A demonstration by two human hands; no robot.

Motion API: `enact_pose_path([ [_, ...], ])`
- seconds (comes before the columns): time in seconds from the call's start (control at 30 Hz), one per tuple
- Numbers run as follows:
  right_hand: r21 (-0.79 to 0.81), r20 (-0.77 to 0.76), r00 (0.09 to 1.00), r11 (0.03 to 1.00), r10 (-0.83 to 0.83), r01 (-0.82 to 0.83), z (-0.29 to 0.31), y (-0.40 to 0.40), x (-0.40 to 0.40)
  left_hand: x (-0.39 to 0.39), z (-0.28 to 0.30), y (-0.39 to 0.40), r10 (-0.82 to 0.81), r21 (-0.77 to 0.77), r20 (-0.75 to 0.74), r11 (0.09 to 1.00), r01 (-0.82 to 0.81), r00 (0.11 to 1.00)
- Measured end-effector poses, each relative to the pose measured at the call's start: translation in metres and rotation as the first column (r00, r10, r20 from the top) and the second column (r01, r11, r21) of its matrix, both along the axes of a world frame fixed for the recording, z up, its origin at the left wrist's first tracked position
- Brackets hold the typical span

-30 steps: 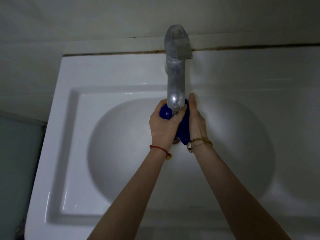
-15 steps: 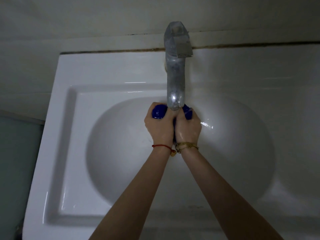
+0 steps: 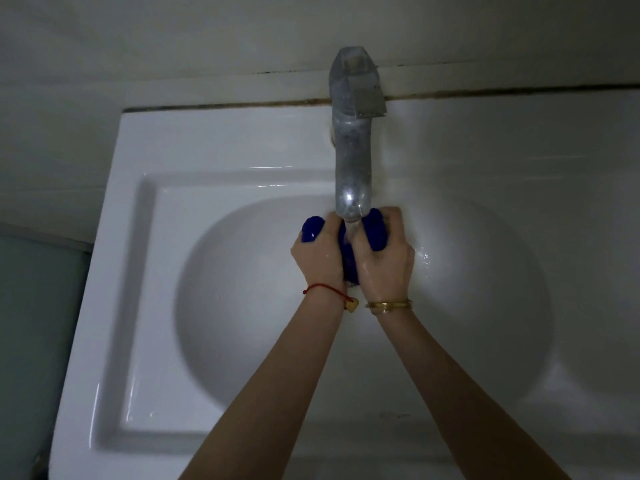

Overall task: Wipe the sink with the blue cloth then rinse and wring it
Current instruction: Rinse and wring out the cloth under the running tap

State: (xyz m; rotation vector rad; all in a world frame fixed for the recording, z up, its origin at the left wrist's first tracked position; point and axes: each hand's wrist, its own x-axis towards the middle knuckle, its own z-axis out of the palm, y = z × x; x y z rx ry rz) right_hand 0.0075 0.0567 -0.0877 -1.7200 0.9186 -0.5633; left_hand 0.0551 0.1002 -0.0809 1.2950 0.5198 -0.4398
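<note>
Left hand [image 3: 320, 256] and right hand [image 3: 386, 263], fingers curled tight round the bunched blue cloth [image 3: 375, 228], hold it over the sink [image 3: 145, 271] under the tap [image 3: 351, 168]; rinsing appears underway; next, opposed twisting to wring.

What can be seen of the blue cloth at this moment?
The blue cloth is deep blue, looks soaked and is bunched into a tight roll held under the faucet spout, above the sink bowl. The left hand grips one end, which bulges out past its fingers; the right hand grips the other. A darker fold hangs between the two palms. Its weave and full size cannot be told.
</note>
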Motion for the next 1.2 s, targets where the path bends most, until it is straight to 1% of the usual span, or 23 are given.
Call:
enact_pose_path([
  [0.03, 0.106, 0.004, 1.000, 0.994, -0.015, 0.014, 0.004, -0.001, -0.002, 0.000, 0.000, 0.001, 0.002, -0.023, -0.016, 1.000, -0.003, 1.000],
  [0.07, 0.246, 0.003, 0.999, 0.969, -0.034, 0.032, 0.004, -0.003, -0.005, 0.000, 0.001, 0.001, 0.006, -0.042, -0.032, 0.999, -0.007, 0.999],
  [0.1, 0.401, -0.010, 0.999, 0.915, -0.051, 0.051, 0.004, -0.005, -0.007, 0.001, 0.003, 0.002, 0.012, -0.061, -0.049, 0.998, -0.015, 0.999],
  [0.13, 0.519, -0.047, 0.997, 0.851, -0.059, 0.075, 0.003, -0.007, -0.008, 0.001, 0.005, 0.002, 0.019, -0.092, -0.066, 0.995, -0.025, 0.998],
  [0.17, 0.584, -0.099, 0.994, 0.807, -0.040, 0.090, 0.004, -0.009, -0.010, 0.002, 0.006, 0.002, 0.017, -0.116, -0.070, 0.993, -0.025, 0.997],
  [0.23, 0.636, -0.153, 0.988, 0.767, 0.015, 0.087, 0.005, -0.012, -0.012, 0.004, 0.007, 0.004, -0.029, -0.120, -0.027, 0.992, 0.026, 0.999],
  [0.33, 0.696, -0.106, 0.994, 0.716, 0.021, 0.059, 0.011, -0.015, -0.009, 0.003, 0.009, 0.007, -0.134, -0.131, 0.040, 0.982, 0.138, 0.990],
  [0.37, 0.701, -0.094, 0.995, 0.711, 0.018, 0.053, 0.013, -0.015, -0.007, 0.003, 0.008, 0.007, -0.155, -0.111, 0.066, 0.981, 0.162, 0.986],
  [0.4, 0.687, -0.091, 0.996, 0.724, 0.006, 0.058, 0.011, -0.015, -0.005, 0.002, 0.007, 0.008, -0.182, -0.057, 0.111, 0.980, 0.189, 0.977],
  [0.47, 0.606, -0.090, 0.995, 0.791, -0.036, 0.084, 0.009, -0.012, -0.003, 0.001, 0.004, 0.010, -0.272, 0.082, 0.214, 0.962, 0.261, 0.938],
  [0.53, 0.505, -0.052, 0.997, 0.860, -0.054, 0.073, 0.005, -0.008, -0.001, -0.001, 0.003, 0.012, -0.348, 0.139, 0.272, 0.937, 0.321, 0.897],
  [0.6, 0.407, 0.002, 0.999, 0.912, -0.049, 0.044, 0.006, -0.004, 0.001, -0.003, 0.003, 0.013, -0.347, 0.178, 0.313, 0.936, 0.305, 0.884],
  [0.67, 0.332, 0.018, 0.999, 0.943, -0.026, 0.019, 0.006, 0.001, 0.003, -0.004, 0.001, 0.014, -0.296, 0.212, 0.328, 0.948, 0.236, 0.897],
  [0.73, 0.324, 0.007, 1.000, 0.946, -0.019, 0.015, 0.007, 0.003, 0.005, -0.005, 0.002, 0.014, -0.255, 0.237, 0.353, 0.955, 0.178, 0.900],
  [0.83, 0.401, -0.040, 0.997, 0.913, -0.069, 0.079, 0.008, 0.008, 0.009, -0.008, 0.004, 0.012, -0.217, 0.221, 0.367, 0.965, 0.141, 0.905],
  [0.9, 0.420, -0.085, 0.989, 0.896, -0.120, 0.145, 0.007, 0.011, 0.012, -0.008, 0.004, 0.009, -0.199, 0.218, 0.390, 0.969, 0.120, 0.899],
  [1.03, 0.375, -0.082, 0.985, 0.911, -0.154, 0.173, 0.007, 0.008, 0.018, -0.004, 0.004, 0.005, -0.164, 0.173, 0.422, 0.980, 0.098, 0.892],
  [1.13, 0.348, -0.025, 0.986, 0.923, -0.168, 0.166, 0.004, 0.007, 0.020, 0.000, -0.003, 0.003, -0.132, 0.176, 0.403, 0.982, 0.065, 0.906],
  [1.2, 0.295, 0.007, 0.987, 0.944, -0.160, 0.151, 0.000, 0.008, 0.019, 0.002, -0.008, 0.002, -0.105, 0.183, 0.377, 0.982, 0.037, 0.920],
])
